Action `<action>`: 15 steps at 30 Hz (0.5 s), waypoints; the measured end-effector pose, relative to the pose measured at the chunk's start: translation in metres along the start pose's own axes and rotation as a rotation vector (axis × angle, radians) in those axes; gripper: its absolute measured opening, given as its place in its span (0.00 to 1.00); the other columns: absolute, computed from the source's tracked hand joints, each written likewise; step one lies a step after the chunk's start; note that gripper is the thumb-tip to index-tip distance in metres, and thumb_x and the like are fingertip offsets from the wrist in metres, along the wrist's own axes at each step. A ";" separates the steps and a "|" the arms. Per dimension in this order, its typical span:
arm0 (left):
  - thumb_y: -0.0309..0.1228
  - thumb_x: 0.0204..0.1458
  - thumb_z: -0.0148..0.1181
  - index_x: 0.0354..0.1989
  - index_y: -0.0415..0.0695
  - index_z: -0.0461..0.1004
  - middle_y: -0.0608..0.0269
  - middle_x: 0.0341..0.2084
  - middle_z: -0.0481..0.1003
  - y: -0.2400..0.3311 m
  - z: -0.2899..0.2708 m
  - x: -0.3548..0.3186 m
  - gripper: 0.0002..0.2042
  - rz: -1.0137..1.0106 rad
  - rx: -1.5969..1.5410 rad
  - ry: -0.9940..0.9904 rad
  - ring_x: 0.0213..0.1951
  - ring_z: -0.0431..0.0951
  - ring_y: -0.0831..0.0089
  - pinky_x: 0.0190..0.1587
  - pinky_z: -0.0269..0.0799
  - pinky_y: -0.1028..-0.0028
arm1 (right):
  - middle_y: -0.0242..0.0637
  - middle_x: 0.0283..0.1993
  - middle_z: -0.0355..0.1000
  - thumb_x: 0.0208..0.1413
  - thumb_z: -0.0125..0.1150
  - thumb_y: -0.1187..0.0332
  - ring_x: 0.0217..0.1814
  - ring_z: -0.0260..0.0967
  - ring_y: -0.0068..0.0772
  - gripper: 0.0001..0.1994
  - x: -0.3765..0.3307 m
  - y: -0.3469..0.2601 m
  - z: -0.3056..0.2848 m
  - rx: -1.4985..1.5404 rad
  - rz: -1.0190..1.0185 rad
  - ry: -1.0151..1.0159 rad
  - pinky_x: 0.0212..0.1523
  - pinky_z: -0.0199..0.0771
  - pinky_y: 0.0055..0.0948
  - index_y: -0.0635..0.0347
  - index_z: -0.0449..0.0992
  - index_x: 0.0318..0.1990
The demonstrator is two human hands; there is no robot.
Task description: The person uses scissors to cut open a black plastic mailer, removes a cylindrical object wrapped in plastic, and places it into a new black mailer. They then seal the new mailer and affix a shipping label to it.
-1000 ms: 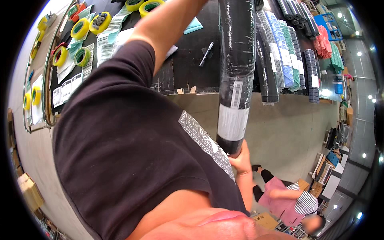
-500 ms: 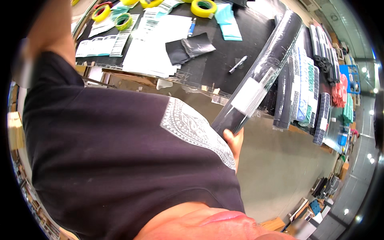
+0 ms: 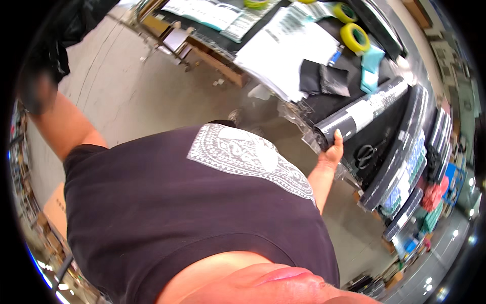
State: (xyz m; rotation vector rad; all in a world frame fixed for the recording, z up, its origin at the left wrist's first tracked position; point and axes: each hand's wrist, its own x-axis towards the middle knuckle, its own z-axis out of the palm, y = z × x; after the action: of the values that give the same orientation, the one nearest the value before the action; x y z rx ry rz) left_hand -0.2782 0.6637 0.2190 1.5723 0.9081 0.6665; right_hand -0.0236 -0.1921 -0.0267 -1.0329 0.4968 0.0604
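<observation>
My right hand (image 3: 331,153) grips the near end of a black roll wrapped in clear film (image 3: 392,99), its thumb along the side. A white label is on the roll, which slants over the black tabletop (image 3: 324,109). My left arm reaches out to the far left. The left hand (image 3: 40,91) is dark and smeared at the picture's edge, next to crumpled black plastic (image 3: 61,45). Its fingers cannot be made out. Near the roll lie a flat black plastic packet (image 3: 324,78), a blue pen (image 3: 335,55) and black-handled scissors (image 3: 365,154).
White paper sheets (image 3: 283,53), label strips (image 3: 207,11), yellow tape rolls (image 3: 354,38) and a light-blue packet (image 3: 372,68) lie on the table. Several wrapped rolls (image 3: 400,152) line its right side. Concrete floor (image 3: 147,96) shows between my body and the table.
The view has swung, so the table appears further up and right. My right hand and the roll have moved out from my body toward the table. Black plastic has come into view at the left.
</observation>
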 end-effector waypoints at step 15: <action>0.37 0.45 0.58 0.41 0.38 0.77 0.55 0.38 0.80 -0.307 0.076 -0.154 0.18 -0.366 -0.574 -0.282 0.38 0.80 0.60 0.46 0.78 0.60 | 0.41 0.45 0.75 0.58 0.64 0.53 0.42 0.73 0.32 0.28 0.017 0.005 0.021 -0.560 -0.080 0.028 0.44 0.74 0.32 0.78 0.75 0.47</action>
State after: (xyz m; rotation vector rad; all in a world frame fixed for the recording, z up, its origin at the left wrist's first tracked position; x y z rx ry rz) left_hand -0.3594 0.5106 -0.0871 0.9253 0.6864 0.3820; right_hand -0.0023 -0.1748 -0.0292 -1.6023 0.4741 0.1181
